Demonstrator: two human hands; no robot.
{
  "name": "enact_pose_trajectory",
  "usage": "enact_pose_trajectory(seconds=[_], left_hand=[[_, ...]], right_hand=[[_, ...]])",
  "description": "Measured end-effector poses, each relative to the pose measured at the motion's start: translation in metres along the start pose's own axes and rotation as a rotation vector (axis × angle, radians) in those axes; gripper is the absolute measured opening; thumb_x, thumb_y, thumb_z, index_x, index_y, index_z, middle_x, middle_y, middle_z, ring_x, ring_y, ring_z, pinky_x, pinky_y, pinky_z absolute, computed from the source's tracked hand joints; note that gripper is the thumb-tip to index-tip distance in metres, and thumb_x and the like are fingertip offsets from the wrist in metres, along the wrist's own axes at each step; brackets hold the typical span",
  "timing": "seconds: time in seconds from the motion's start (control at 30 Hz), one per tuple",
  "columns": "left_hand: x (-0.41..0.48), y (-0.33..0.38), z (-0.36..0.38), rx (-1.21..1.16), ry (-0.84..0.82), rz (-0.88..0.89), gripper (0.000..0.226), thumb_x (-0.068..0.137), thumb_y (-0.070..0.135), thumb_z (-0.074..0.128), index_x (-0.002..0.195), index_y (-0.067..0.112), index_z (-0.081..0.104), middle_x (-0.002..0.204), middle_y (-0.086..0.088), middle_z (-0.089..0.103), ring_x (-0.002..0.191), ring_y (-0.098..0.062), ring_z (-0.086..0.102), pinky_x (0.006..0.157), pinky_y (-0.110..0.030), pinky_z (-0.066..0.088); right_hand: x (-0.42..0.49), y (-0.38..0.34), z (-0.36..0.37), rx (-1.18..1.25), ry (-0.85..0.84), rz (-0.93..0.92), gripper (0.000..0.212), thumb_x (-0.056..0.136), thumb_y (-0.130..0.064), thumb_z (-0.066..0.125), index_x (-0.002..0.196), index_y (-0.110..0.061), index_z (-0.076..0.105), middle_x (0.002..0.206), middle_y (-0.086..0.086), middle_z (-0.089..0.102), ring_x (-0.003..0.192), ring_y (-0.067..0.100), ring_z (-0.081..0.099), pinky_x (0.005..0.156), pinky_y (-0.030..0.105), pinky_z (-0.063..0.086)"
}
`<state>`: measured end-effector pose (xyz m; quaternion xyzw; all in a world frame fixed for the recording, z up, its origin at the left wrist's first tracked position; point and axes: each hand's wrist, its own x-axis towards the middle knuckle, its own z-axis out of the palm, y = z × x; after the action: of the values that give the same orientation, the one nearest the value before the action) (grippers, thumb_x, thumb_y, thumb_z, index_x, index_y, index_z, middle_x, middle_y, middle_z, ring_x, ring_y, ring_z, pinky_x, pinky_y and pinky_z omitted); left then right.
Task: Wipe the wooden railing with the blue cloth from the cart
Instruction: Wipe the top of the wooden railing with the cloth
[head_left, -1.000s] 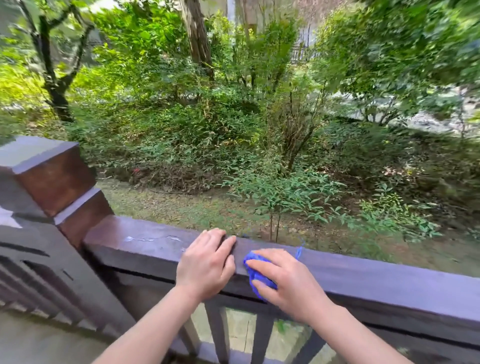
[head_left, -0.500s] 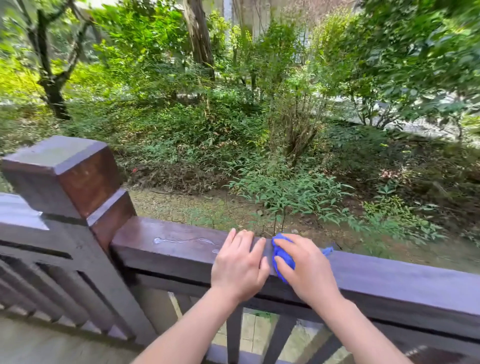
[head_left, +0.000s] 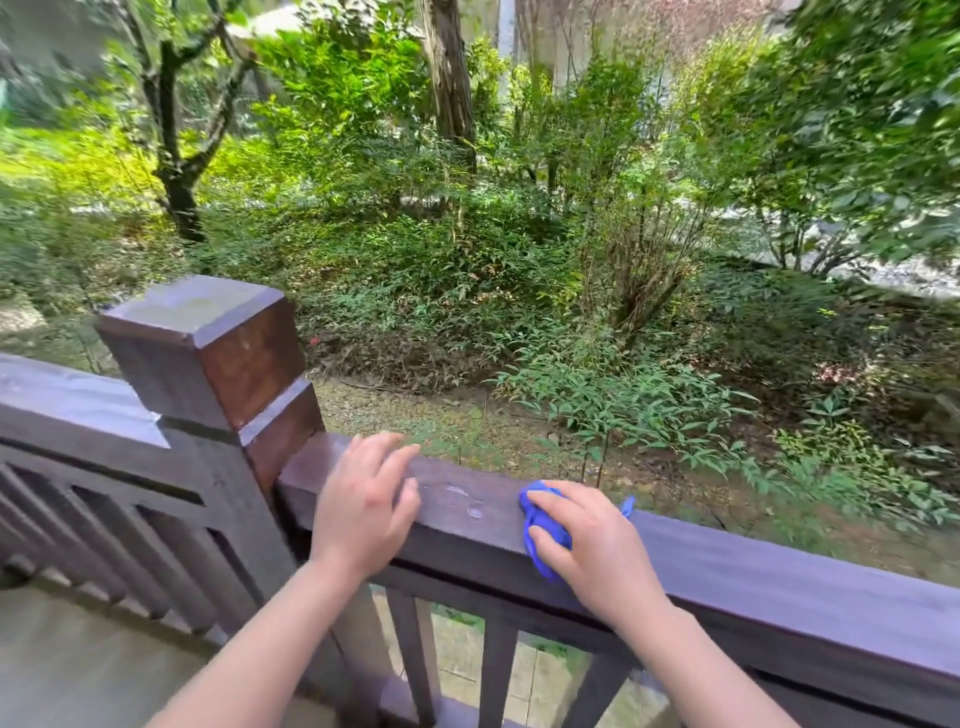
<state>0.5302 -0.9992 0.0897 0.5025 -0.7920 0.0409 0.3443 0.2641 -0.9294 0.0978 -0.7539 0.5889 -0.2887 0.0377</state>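
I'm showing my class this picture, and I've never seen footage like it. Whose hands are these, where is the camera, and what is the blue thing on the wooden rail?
The camera sits on a person's head, looking forward and down, so you see their own bare arms. The right hand presses a bunched blue cloth onto the top of the wooden railing. The left hand rests flat on the rail, holding nothing, next to the square post. Between the hands lie a few pale wet-looking marks. Beyond is a garden.
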Motion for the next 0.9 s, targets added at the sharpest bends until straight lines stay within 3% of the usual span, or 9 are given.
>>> enact_pose_trajectory(seconds=[0.1,0.27,0.43,0.57,0.7,0.73,0.83,0.9], left_hand=[[0.004,-0.055,-0.017,0.102,-0.117,-0.105,0.05,0.094,0.032,0.036,0.125,0.006,0.065,0.132,-0.017,0.061,0.126,-0.035,0.053,0.113,-0.047,0.033],[0.003,-0.085,-0.013,0.149,-0.235,-0.086,0.055,0.093,0.038,0.035,0.128,0.009,0.064,0.136,-0.011,0.06,0.129,-0.029,0.053,0.11,-0.046,0.041],[0.002,-0.084,-0.013,0.166,-0.161,-0.048,0.052,0.087,0.042,0.043,0.122,0.01,0.066,0.129,-0.008,0.063,0.124,-0.025,0.052,0.104,-0.037,0.036],[0.001,-0.084,-0.015,0.187,-0.163,-0.037,0.053,0.086,0.044,0.045,0.121,0.011,0.065,0.127,-0.006,0.062,0.122,-0.023,0.05,0.101,-0.034,0.032],[0.003,-0.082,-0.016,0.201,-0.217,-0.04,0.053,0.087,0.047,0.043,0.123,0.014,0.063,0.128,-0.004,0.06,0.123,-0.023,0.05,0.102,-0.033,0.032],[0.005,-0.081,-0.019,0.182,-0.23,-0.05,0.053,0.088,0.047,0.04,0.124,0.015,0.062,0.128,-0.002,0.059,0.123,-0.021,0.049,0.102,-0.033,0.033],[0.013,-0.074,-0.037,0.17,-0.222,-0.003,0.052,0.088,0.041,0.04,0.127,0.013,0.061,0.128,-0.004,0.058,0.124,-0.024,0.05,0.103,-0.042,0.045],[0.024,-0.07,-0.057,0.26,-0.068,0.171,0.043,0.086,0.025,0.048,0.12,0.005,0.064,0.12,-0.015,0.062,0.119,-0.035,0.055,0.101,-0.051,0.048]], right_hand=[[0.007,-0.004,0.004,-0.022,0.076,0.105,0.037,0.079,-0.031,0.061,0.113,-0.016,0.069,0.114,0.001,0.066,0.102,0.023,0.06,0.086,0.024,0.042],[0.002,-0.018,0.012,-0.009,0.004,-0.072,0.036,0.085,-0.034,0.058,0.117,-0.02,0.066,0.121,-0.004,0.063,0.11,0.015,0.053,0.091,0.021,0.039],[0.026,-0.016,0.019,-0.024,0.036,0.08,0.038,0.082,-0.036,0.057,0.115,-0.019,0.066,0.119,0.0,0.064,0.106,0.024,0.057,0.09,0.024,0.036],[0.02,-0.036,0.031,0.007,-0.049,-0.111,0.038,0.086,-0.037,0.053,0.117,-0.019,0.065,0.121,0.0,0.063,0.11,0.019,0.054,0.096,0.022,0.036],[0.037,-0.026,0.03,-0.002,0.06,0.116,0.038,0.081,-0.032,0.058,0.114,-0.016,0.067,0.117,0.004,0.065,0.107,0.026,0.058,0.092,0.027,0.04],[0.037,-0.034,0.033,-0.005,0.057,0.101,0.037,0.08,-0.03,0.06,0.113,-0.015,0.068,0.115,0.004,0.066,0.105,0.026,0.058,0.092,0.028,0.041],[0.031,-0.048,0.042,0.01,-0.008,-0.094,0.035,0.082,-0.028,0.062,0.115,-0.017,0.066,0.117,0.0,0.065,0.105,0.02,0.055,0.093,0.021,0.036],[0.043,-0.038,0.039,0.022,-0.019,-0.017,0.037,0.082,-0.029,0.062,0.117,-0.018,0.066,0.118,0.0,0.064,0.105,0.021,0.055,0.091,0.02,0.035]])
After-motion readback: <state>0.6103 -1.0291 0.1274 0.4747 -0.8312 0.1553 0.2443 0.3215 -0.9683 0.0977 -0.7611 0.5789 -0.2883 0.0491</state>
